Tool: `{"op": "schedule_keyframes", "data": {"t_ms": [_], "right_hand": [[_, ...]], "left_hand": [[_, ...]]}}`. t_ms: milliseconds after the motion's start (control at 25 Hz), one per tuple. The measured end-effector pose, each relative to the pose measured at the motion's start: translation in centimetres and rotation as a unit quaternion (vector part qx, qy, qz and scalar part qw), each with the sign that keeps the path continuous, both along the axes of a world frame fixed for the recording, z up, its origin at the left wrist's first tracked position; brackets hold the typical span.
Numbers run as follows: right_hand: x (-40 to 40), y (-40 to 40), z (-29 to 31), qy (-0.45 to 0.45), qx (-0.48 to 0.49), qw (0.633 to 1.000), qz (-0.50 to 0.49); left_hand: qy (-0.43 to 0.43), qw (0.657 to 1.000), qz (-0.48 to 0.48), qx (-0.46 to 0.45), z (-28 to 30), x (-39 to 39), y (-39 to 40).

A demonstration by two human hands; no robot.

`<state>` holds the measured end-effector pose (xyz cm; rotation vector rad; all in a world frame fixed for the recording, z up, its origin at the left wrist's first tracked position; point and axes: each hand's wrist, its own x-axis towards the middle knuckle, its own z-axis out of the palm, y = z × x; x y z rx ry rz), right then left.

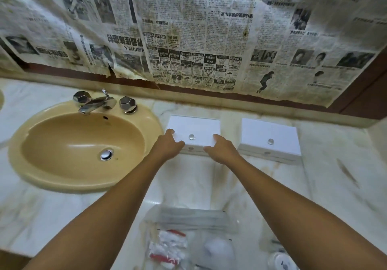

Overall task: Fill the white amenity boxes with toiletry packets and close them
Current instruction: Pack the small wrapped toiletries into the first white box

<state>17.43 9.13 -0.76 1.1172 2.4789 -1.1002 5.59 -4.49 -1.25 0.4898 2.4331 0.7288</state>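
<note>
Holding the near white box (pixel 193 132) at its front corners, my left hand (pixel 167 144) and right hand (pixel 222 148) each have a curled grip on its closed lid. I count two white boxes; the second (pixel 270 137) sits just beside it, lid down. Toiletry packets (pixel 167 246) lie near me on the marble bench (pixel 335 186), beside one beige sink (pixel 27 165), under a newspaper-covered wall (pixel 188 29).

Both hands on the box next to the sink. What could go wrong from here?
1. The left box sits close to the sink rim; a sideways shove from the left hand might tip it in.
2. Both hands hold only its front corners, right hand included, so the lid may lift unevenly.
3. The packets lie under the forearms at the counter's near edge; pulling back could sweep them off.
</note>
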Motion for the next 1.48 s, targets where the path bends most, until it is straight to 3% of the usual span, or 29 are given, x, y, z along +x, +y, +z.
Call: {"op": "schedule_keyframes", "data": {"t_ms": [360,600,680,840,920,1240,1480], "right_hand": [[10.2,-6.0,0.4,0.017,-0.030,0.999,0.023],[13.4,-8.1,-0.6,0.022,-0.026,0.999,0.020],[13.3,-8.2,-0.9,0.005,0.015,1.000,0.022],[11.7,-8.6,-0.8,0.016,0.194,0.978,0.072],[10.2,-9.3,-0.6,0.025,0.224,0.969,0.103],[6.1,-10.7,-0.7,0.001,0.232,0.959,0.165],[4.9,-9.3,2.2,0.018,0.195,0.970,0.143]], "left_hand": [[-0.009,1.000,-0.023,-0.011,0.0,9.8,-8.0],[-0.015,1.000,-0.012,-0.006,-0.2,12.2,-10.5],[-0.010,1.000,0.000,0.007,-0.4,12.0,-10.8],[-0.011,0.999,0.023,0.033,-0.6,11.4,-11.2],[-0.003,0.998,0.039,0.048,-0.7,11.0,-11.5],[0.031,0.988,0.057,0.140,-1.1,10.6,-12.1],[0.042,0.977,0.050,0.205,-1.0,9.1,-11.5]]}}
